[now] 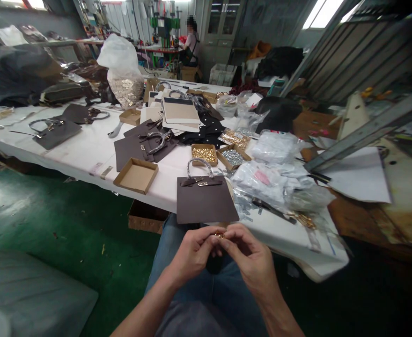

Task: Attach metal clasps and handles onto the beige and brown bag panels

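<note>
Above my lap, my left hand and my right hand meet, their fingertips pinched together on a small gold metal fitting. Its exact kind is too small to make out. Just beyond my fingers, a dark brown handbag panel lies flat at the table's front edge. It has a wrapped handle and two straps with gold hardware. Behind it stand a small box of gold fittings and a box of silver fittings.
An open cardboard tray sits left of the panel. More brown panels and stacked beige boards lie farther back. At right are clear plastic bags, a dark-handled tool and a slanted metal post. A person sits in the background.
</note>
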Tool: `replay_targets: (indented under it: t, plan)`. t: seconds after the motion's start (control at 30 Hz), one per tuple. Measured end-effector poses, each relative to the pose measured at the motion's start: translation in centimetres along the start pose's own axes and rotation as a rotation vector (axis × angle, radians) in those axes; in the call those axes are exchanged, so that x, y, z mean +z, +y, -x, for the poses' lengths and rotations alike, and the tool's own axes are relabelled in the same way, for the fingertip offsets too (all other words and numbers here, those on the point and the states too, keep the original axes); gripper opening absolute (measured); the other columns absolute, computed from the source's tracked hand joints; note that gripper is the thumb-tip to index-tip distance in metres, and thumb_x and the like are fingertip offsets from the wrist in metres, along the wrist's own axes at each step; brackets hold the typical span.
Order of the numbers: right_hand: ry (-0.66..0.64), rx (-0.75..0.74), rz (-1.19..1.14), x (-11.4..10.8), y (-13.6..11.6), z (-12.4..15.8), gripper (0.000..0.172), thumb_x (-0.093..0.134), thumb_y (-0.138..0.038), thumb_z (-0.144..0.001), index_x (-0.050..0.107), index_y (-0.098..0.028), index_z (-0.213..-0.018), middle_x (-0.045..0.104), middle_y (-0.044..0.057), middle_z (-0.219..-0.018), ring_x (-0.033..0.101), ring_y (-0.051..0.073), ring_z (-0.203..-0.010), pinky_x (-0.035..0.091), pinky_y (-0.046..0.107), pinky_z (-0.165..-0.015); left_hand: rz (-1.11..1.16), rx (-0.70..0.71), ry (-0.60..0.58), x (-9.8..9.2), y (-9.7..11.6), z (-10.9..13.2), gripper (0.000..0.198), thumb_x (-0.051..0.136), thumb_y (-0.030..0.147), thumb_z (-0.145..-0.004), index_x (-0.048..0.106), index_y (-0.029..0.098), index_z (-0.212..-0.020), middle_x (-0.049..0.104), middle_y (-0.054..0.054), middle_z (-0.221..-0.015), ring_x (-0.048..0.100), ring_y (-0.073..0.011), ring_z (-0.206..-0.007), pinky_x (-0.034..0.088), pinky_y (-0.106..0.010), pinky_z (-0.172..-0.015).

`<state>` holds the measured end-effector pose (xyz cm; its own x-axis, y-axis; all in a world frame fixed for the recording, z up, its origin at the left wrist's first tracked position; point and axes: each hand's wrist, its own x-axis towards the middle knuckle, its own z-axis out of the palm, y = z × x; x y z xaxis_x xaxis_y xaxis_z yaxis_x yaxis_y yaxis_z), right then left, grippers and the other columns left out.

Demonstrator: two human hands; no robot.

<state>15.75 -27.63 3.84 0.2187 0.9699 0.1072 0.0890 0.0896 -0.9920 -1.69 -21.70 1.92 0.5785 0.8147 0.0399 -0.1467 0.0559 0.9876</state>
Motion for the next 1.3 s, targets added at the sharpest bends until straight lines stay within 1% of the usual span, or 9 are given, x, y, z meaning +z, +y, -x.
replay_targets:
  t: [0.2,0.3,0.5,0.7,0.83,0.97,1.07,1.17,1.3]
  plan:
    - [0.097,0.050,-0.007,-0.4,0.9,0.4,0.014,0.091,-0.035,-0.097,0.084,-0.024,-0.101,0.076,0.008,-0.111,0.076,0.023,-0.100,0.067,0.031,-0.084,-0.175,0.135,0.038,0.6,-0.8,0.0,0.044,0.053,0.044,-0.120,0.081,0.016,-0.142,0.082,-0.013,-0.102,0.071,-0.0205,-0.080,0.058,-0.032,-0.079]
    - [0.106,0.096,0.022,-0.8,1.6,0.8,0.016,0.092,-0.036,-0.097,0.084,-0.023,-0.101,0.076,0.010,-0.119,0.076,0.025,-0.107,0.067,0.031,-0.087,-0.218,0.166,0.041,0.9,-1.3,0.1,0.045,0.052,0.042,-0.120,0.078,0.016,-0.146,0.083,-0.015,-0.108,0.073,-0.0214,-0.082,0.059,-0.033,-0.082]
    - [0.111,0.026,-0.049,-1.0,2.0,1.2,0.014,0.088,-0.034,-0.100,0.077,-0.024,-0.101,0.067,0.007,-0.116,0.072,0.020,-0.094,0.066,0.030,-0.078,-0.159,0.133,0.031,1.6,-1.0,0.1,0.046,0.052,0.044,-0.120,0.079,0.018,-0.147,0.084,-0.016,-0.118,0.077,-0.0235,-0.089,0.061,-0.034,-0.086]
    - [0.105,-0.021,-0.066,-0.6,1.9,1.9,0.010,0.082,-0.033,-0.104,0.075,-0.026,-0.100,0.060,0.007,-0.113,0.068,0.019,-0.085,0.062,0.031,-0.068,-0.071,0.106,0.092,2.7,-1.0,0.2,0.046,0.056,0.048,-0.119,0.083,0.016,-0.136,0.082,-0.011,-0.092,0.071,-0.0197,-0.071,0.057,-0.030,-0.072]
    - [0.119,-0.046,-0.059,-0.7,1.8,2.1,0.009,0.080,-0.033,-0.105,0.076,-0.027,-0.100,0.059,0.006,-0.112,0.066,0.018,-0.080,0.061,0.032,-0.065,0.007,0.066,0.126,3.3,-1.2,0.3,0.044,0.059,0.050,-0.117,0.083,0.016,-0.132,0.081,-0.010,-0.089,0.074,-0.0206,-0.073,0.059,-0.030,-0.073]
    - [0.043,-0.081,0.014,-2.1,1.6,1.8,0.003,0.080,-0.030,-0.105,0.079,-0.028,-0.104,0.067,0.008,-0.111,0.072,0.024,-0.095,0.064,0.036,-0.077,-0.002,0.072,0.124,3.2,-1.9,0.8,0.036,0.060,0.046,-0.118,0.074,0.017,-0.134,0.083,-0.010,-0.099,0.078,-0.0221,-0.086,0.060,-0.032,-0.083]
    - [-0.001,-0.116,0.177,-3.6,1.1,1.2,0.009,0.074,-0.029,-0.109,0.083,-0.029,-0.109,0.076,0.009,-0.111,0.076,0.027,-0.104,0.065,0.041,-0.089,-0.027,0.075,0.087,3.0,-3.0,1.5,0.030,0.059,0.042,-0.119,0.065,0.018,-0.135,0.083,-0.009,-0.099,0.079,-0.0220,-0.091,0.059,-0.032,-0.088]
    - [-0.052,-0.175,0.370,-4.6,0.3,0.6,0.015,0.073,-0.025,-0.110,0.086,-0.031,-0.113,0.081,0.007,-0.116,0.077,0.027,-0.108,0.063,0.040,-0.094,-0.044,0.074,0.052,3.1,-3.6,2.0,0.025,0.058,0.040,-0.119,0.065,0.019,-0.132,0.082,-0.011,-0.106,0.080,-0.0220,-0.095,0.059,-0.031,-0.086]
    - [-0.117,-0.210,0.437,-5.1,-0.7,0.4,0.021,0.069,-0.023,-0.111,0.087,-0.032,-0.118,0.082,0.007,-0.121,0.078,0.028,-0.114,0.065,0.041,-0.097,-0.060,0.138,0.083,3.5,-3.5,2.1,0.020,0.057,0.033,-0.119,0.067,0.021,-0.131,0.081,-0.011,-0.113,0.080,-0.0214,-0.099,0.060,-0.031,-0.090]
